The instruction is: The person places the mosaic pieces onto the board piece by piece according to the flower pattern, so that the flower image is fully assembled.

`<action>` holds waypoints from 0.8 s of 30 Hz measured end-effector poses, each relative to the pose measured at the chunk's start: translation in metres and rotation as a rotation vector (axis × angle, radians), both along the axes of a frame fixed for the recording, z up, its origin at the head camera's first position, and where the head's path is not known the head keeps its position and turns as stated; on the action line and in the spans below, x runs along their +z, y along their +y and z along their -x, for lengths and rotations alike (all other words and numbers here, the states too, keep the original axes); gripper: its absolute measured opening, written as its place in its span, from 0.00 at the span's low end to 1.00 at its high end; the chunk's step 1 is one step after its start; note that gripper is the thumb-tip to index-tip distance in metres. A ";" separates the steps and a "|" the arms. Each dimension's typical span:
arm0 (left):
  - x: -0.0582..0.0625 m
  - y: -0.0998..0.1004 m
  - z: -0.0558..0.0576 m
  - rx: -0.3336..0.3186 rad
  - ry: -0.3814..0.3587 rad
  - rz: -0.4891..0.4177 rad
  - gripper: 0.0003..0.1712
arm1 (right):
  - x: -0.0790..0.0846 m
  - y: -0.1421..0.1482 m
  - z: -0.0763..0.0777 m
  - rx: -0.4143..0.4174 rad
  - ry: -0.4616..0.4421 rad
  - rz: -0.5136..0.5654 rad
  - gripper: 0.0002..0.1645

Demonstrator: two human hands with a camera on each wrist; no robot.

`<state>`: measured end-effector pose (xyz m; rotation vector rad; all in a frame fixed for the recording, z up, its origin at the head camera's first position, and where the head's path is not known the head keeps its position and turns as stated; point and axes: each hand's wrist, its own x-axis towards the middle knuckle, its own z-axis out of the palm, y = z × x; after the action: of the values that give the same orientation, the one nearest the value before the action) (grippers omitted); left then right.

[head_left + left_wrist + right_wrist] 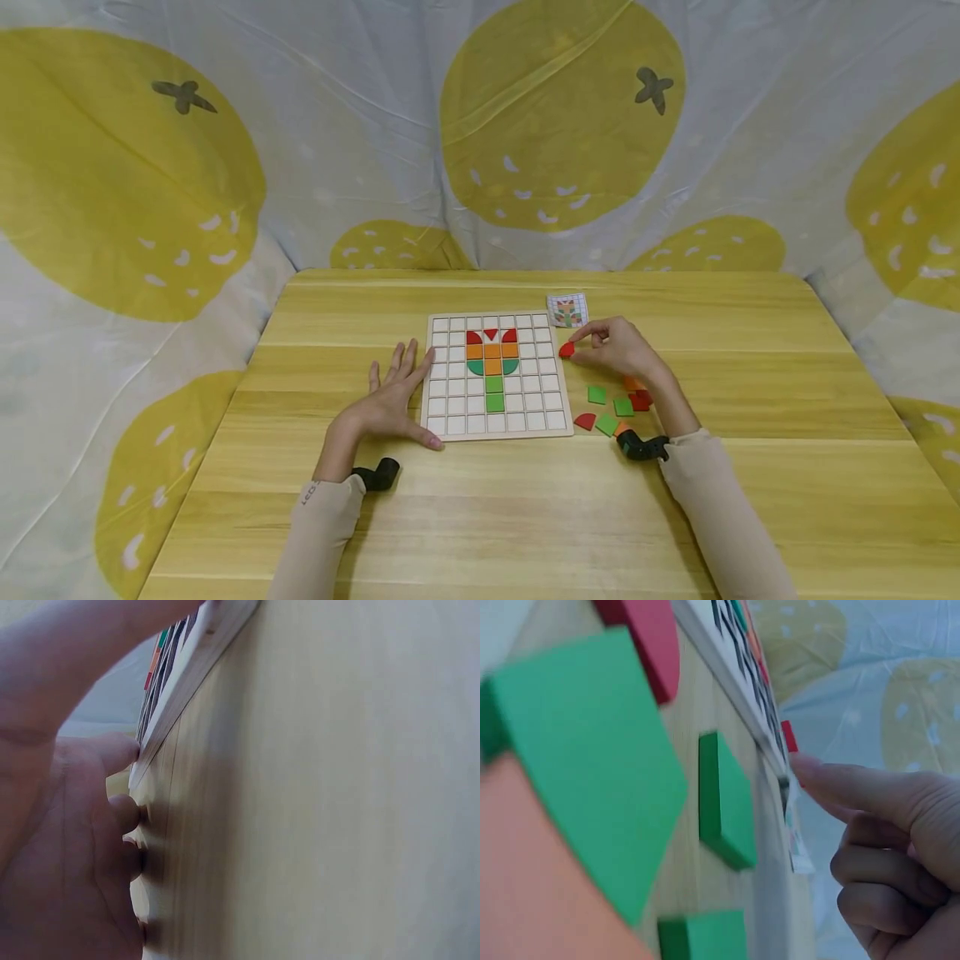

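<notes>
A white gridded wooden board [456, 407] lies on the table, with red, orange, teal and green tiles forming a tulip-like figure [492, 365] in its middle columns. My left hand [384, 404] spreads its fingers along the board's left side, the index fingertip at the edge and the thumb by the near left corner. Between thumb and index finger my right hand [621, 348] pinches a red quarter-circle tile [566, 350], just off the board's right edge. In the right wrist view the red tile [789, 736] sticks out past the fingertips, while the other fingers curl inward.
Loose tiles lie right of the board: green squares [597, 394], a red quarter circle [585, 422], and red and orange pieces [640, 402] partly behind the right wrist. A small pattern card [567, 310] sits at the board's far right corner. Patterned cloth [360, 150] hangs behind the table.
</notes>
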<state>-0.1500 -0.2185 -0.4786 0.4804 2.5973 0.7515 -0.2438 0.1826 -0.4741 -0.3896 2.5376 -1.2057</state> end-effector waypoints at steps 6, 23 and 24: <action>-0.001 0.000 0.001 -0.002 -0.005 0.013 0.86 | 0.003 -0.023 -0.010 0.041 -0.008 0.071 0.14; 0.000 0.000 0.000 0.002 -0.001 0.010 0.86 | -0.008 -0.069 -0.029 0.132 -0.111 0.113 0.12; 0.000 0.000 0.000 0.002 -0.001 0.010 0.86 | -0.008 -0.070 -0.029 0.131 -0.112 0.109 0.12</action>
<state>-0.1505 -0.2182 -0.4784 0.4745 2.5995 0.7387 -0.2146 0.1131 -0.4825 -0.4912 2.3203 -1.2820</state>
